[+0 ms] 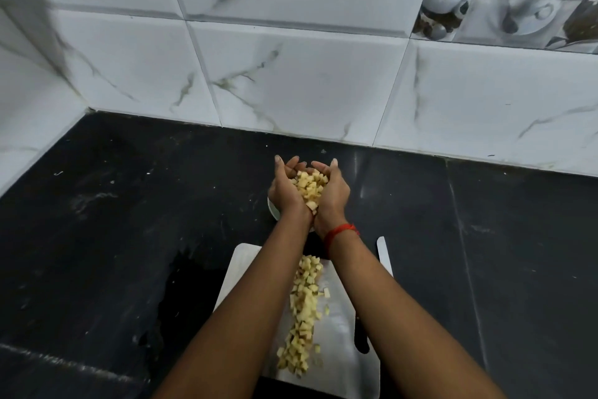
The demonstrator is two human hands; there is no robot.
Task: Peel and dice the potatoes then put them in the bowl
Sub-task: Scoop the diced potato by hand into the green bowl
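Observation:
My left hand point(284, 188) and my right hand point(335, 192) are cupped together, palms up, holding a heap of diced potato point(309, 186). They hover over the bowl point(272, 208), of which only a pale sliver of rim shows under my left wrist. More potato dice point(302, 311) lie in a long pile on the steel cutting board point(343, 347) between my forearms. A red thread circles my right wrist.
The knife point(383, 253) lies along the board's right side, blade pointing away, its handle partly behind my right forearm. The black counter point(129, 220) meets a white tiled wall at the back and left. A wet patch sits left of the board.

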